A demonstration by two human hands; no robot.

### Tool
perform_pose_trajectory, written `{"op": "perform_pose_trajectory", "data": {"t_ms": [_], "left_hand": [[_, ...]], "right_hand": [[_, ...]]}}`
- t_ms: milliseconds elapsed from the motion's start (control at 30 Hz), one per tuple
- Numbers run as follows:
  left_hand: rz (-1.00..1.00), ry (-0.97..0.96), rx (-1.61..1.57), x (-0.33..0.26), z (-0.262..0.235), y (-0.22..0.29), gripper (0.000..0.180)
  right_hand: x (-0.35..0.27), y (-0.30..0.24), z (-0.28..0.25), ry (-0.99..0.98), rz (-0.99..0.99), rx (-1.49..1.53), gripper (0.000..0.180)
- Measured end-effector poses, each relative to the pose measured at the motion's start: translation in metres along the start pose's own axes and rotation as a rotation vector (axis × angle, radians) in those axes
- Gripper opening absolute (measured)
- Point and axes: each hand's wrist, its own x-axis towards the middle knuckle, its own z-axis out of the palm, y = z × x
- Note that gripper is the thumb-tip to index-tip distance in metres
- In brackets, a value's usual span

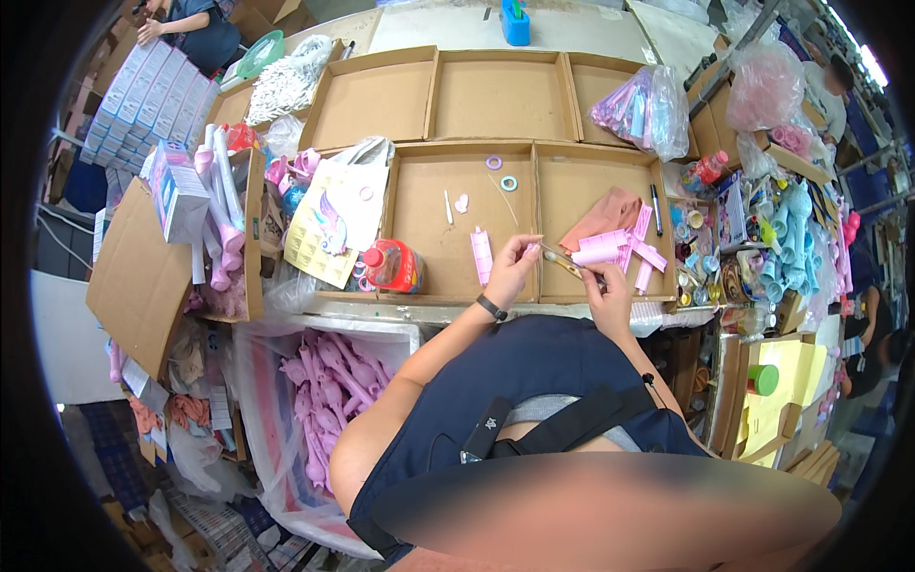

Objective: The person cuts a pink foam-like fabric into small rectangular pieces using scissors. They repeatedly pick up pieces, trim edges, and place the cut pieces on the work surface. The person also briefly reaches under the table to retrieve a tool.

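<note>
My left hand (515, 265) pinches a small pink piece (530, 250) over the cardboard tray (419, 205) in front of me. A black band sits on that wrist. My right hand (607, 294) grips a thin metal tool (560, 257) whose tip points at the pink piece. A flat pink part (481, 255) lies in the tray just left of my left hand. A pile of pink tube-shaped parts (624, 250) lies in the tray compartment on the right, near my right hand.
Several empty cardboard trays (500, 95) lie behind. A red-capped bottle (391, 264) and unicorn-print card (329, 224) lie at left. A bag of pink wand toys (334, 391) sits low left. Blue plastic pieces (796, 238) crowd the right. Other people sit at far left and right.
</note>
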Motion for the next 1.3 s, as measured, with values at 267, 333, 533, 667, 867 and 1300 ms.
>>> {"op": "perform_pose_trajectory", "data": {"t_ms": [267,333,533,667,867,1300], "left_hand": [[0.142,0.027,-0.066,0.0,0.002,0.002,0.022],[0.155,0.028,-0.066,-0.001,0.004,0.005,0.021],[0.115,0.057,-0.177,-0.003,0.008,0.01,0.021],[0.098,0.079,-0.237,-0.002,0.007,0.012,0.021],[0.095,0.096,-0.244,-0.004,0.008,0.015,0.02],[0.127,0.1,-0.145,-0.004,0.005,0.007,0.019]], "right_hand": [[0.002,0.002,-0.003,-0.261,0.796,0.888,0.019],[0.001,-0.001,0.002,-0.108,0.432,0.657,0.02],[0.003,-0.013,0.01,0.048,0.038,0.502,0.023],[0.005,-0.015,0.006,-0.051,0.341,0.751,0.025],[0.007,-0.015,0.014,0.057,0.09,0.526,0.024],[0.006,-0.013,0.01,0.024,0.079,0.366,0.03]]}}
